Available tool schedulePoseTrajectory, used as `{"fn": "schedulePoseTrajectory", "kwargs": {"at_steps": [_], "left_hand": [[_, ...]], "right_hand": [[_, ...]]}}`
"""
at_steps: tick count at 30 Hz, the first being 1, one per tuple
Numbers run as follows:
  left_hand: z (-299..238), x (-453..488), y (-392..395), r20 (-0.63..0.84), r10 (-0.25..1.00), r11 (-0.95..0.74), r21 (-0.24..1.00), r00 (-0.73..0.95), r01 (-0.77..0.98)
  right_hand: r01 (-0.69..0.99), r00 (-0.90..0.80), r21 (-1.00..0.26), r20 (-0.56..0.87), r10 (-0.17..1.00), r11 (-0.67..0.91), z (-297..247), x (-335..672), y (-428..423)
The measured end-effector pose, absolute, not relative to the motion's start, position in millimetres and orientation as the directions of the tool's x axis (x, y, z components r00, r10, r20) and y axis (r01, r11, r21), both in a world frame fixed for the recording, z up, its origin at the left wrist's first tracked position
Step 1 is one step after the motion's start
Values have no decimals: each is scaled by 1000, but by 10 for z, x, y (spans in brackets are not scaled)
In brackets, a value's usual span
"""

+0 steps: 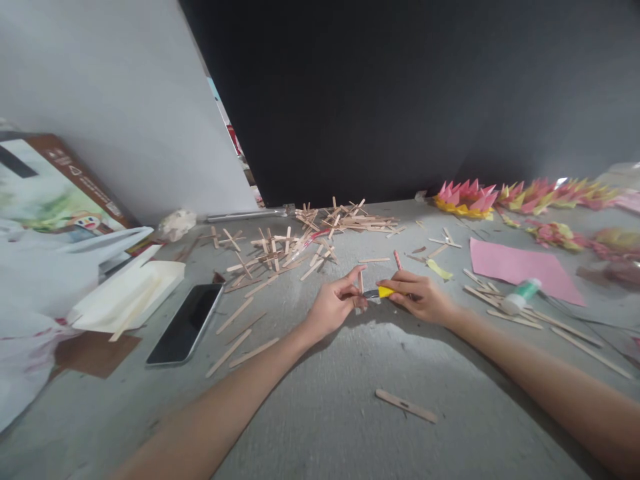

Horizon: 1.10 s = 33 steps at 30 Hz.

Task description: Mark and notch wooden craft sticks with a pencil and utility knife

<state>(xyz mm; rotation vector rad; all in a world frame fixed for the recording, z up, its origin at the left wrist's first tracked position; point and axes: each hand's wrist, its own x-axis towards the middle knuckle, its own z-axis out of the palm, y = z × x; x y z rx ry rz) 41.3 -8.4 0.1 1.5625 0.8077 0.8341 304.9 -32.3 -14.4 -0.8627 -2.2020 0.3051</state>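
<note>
Fingers [352, 273] of the left hand [334, 305] are pinched on a short pale wooden craft stick [361, 281], held upright at centre frame above the grey table [320, 413]. The right hand [421, 298] is closed around a small yellow-handled cutter [385, 291], its blade pointing left and reaching the stick's lower end. A heap of loose wooden sticks [305, 243] lies beyond. A black flat phone [186, 323] lies at left, a pink paper sheet [520, 267] at right.
</note>
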Motion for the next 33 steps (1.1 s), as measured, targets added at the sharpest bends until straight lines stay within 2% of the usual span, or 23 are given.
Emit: {"fn": "schedulePoseTrajectory", "kwargs": {"at_steps": [8,19,33], "left_hand": [[10,426,-85,115,840,-159,987,530,38],[-29,426,-25,81,850,-80,996,520,-26],[-22,415,-31,113,924,-144,988,365,57]], "right_hand": [[523,-482,-458,538,692,719,-122,3046,-315],[574,-451,-467,504,736,672,-112,3045,-320],[635,-410,-463,478,777,619,-60,3026,-357]]}}
